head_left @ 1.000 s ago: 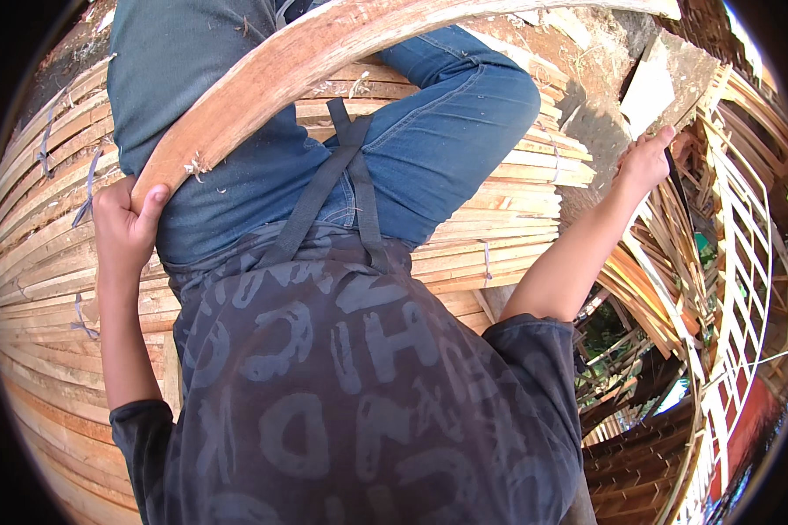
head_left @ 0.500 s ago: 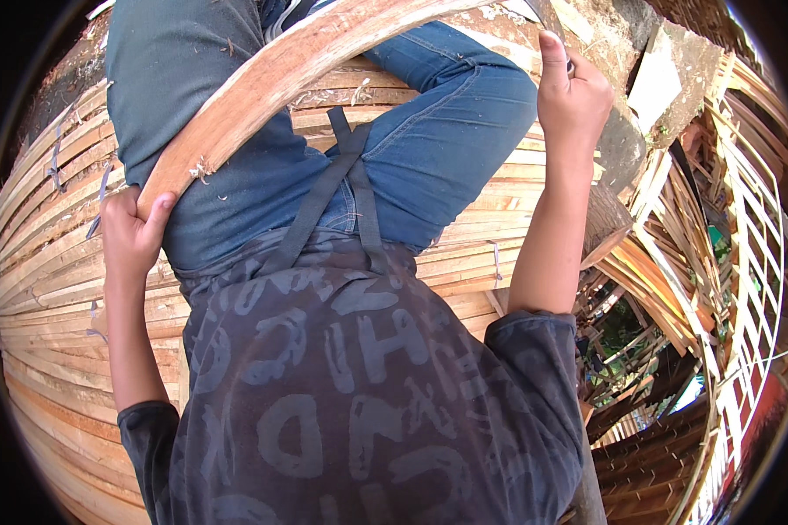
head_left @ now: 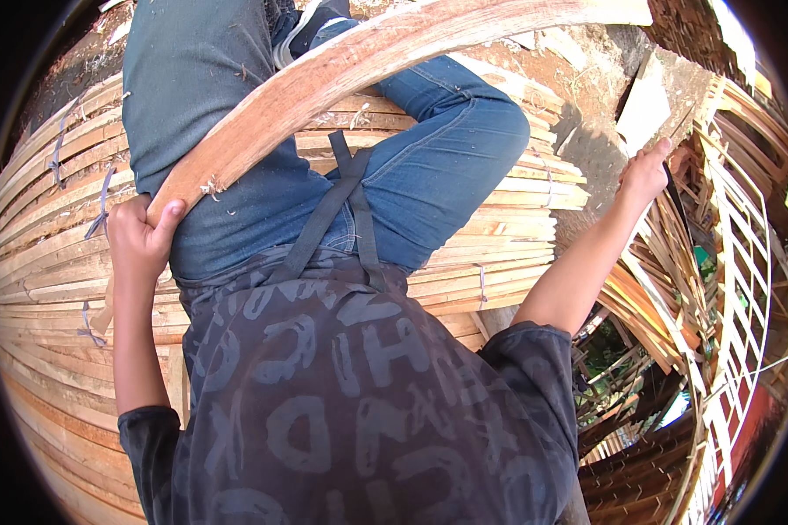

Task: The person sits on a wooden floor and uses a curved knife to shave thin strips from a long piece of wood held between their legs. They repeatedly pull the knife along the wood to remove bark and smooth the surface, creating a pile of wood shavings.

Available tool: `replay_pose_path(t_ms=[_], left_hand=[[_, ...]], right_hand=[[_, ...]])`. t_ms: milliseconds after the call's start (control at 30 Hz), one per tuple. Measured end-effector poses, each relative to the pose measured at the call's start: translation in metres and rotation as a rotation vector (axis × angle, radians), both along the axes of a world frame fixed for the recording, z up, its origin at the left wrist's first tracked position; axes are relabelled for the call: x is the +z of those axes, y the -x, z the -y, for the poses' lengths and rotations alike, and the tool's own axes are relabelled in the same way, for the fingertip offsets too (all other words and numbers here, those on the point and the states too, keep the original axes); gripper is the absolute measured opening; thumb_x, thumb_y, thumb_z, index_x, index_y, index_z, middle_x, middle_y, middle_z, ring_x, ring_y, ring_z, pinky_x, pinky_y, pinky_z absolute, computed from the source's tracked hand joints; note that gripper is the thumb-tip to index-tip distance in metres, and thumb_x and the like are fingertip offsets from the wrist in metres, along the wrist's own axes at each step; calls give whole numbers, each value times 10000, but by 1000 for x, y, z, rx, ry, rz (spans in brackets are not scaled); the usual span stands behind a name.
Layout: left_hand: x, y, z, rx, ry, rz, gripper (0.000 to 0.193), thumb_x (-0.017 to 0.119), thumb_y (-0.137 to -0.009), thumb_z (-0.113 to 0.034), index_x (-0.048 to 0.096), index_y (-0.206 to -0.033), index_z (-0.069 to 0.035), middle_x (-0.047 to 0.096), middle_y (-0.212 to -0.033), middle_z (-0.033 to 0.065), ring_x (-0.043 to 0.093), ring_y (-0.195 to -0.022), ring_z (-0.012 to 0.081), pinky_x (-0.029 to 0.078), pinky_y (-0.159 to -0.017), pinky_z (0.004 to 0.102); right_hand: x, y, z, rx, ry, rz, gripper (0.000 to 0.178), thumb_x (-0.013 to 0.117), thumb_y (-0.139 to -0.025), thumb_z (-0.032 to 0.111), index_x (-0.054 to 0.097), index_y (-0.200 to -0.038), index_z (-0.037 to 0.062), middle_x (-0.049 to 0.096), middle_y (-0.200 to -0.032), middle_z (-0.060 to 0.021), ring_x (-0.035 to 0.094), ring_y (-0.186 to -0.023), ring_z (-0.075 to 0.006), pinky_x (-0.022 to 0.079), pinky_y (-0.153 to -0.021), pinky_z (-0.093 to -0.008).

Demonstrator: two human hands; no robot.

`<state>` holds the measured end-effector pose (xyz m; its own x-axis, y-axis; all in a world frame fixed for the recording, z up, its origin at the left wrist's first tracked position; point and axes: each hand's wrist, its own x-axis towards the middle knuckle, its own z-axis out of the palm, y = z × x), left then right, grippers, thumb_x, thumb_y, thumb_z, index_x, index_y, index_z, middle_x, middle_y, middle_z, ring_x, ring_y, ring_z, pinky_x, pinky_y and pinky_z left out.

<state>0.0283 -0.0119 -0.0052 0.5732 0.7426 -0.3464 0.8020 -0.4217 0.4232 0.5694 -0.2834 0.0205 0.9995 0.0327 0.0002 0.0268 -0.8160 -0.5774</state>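
Observation:
A long pale-brown wooden plank, bowed by the lens, slants from my left hip across my thigh to the upper right. My left hand is closed round its near end, thumb on top. A small curl of shaving clings to the plank close to that hand. Out to the right, apart from the plank, my right hand is closed, its thumb stretched along the top. Half a second ago it gripped a knife with a dark handle and a grey blade; now the blade cannot be made out against the clutter.
Beneath and beside my legs lie tied bundles of wooden slats. At the right stand a white lattice and a heap of split strips. A pale flat piece leans near a stone block. Shavings are scattered about.
My right hand has swung outward to the right and nearer, away from the plank, whose far end now shows. My left hand keeps its hold; the view has shifted slightly.

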Motion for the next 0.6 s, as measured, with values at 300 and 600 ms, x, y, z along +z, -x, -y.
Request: replay_pose_path(t_ms=[300,600], left_hand=[[1,-6,-3,12,86,-36,705,676,-740,-559,435,-502,59,363,-435,179,362,-407,275,308,-426,393],[11,-17,1,66,55,-45,687,697,-736,-530,467,-506,75,407,-447,218,426,-403,311,332,-430,407]], right_hand=[[11,142,-77,764,332,67,545,651,-806,550,635,-671,23,519,-487,-143,542,-469,-317,420,-465,-366],[-9,55,-90,594,552,189,714,504,-834,670,663,-691,-11,611,-633,-203,612,-642,-355,472,-613,-435]])
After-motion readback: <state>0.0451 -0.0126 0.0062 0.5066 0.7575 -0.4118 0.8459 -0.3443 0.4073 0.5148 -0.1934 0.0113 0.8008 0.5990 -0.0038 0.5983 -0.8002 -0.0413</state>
